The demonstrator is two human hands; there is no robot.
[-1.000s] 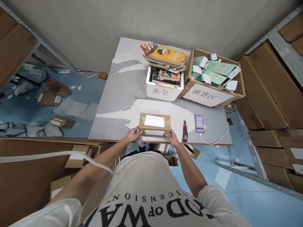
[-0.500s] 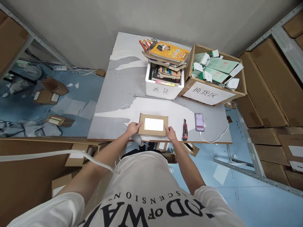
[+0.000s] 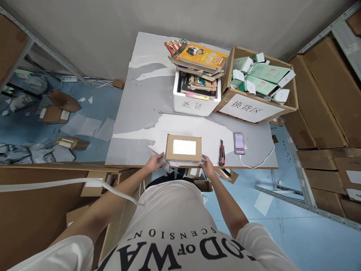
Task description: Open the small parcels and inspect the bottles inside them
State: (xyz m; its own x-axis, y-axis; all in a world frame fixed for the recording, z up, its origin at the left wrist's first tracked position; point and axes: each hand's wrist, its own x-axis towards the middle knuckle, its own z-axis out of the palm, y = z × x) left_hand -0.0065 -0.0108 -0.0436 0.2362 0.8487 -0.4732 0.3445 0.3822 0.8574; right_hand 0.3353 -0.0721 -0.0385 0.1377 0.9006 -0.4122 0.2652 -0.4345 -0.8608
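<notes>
A small brown cardboard box (image 3: 169,148) with a white label (image 3: 184,147) on its top lies near the front edge of the table. My left hand (image 3: 155,162) is just off the box's lower left corner, its fingers apart and holding nothing. At the lower right corner, my right hand (image 3: 208,166) has its thumb and fingers spread; whether the fingertips touch the box I cannot tell. To the right lies a red and black utility knife (image 3: 222,153). Beyond it is a phone (image 3: 239,143) with a white cable plugged in.
At the back of the table (image 3: 135,109) stand a white bin (image 3: 194,105) piled with books and a cardboard carton (image 3: 259,109) full of green and white boxes. Torn white covering lies on the tabletop. A white cable (image 3: 70,182) crosses over my left arm. Cartons fill the right-hand shelves.
My left hand has come off the box's left edge and moved down and left. My right hand has slid a little lower at the box's right corner. The box stays about where it was.
</notes>
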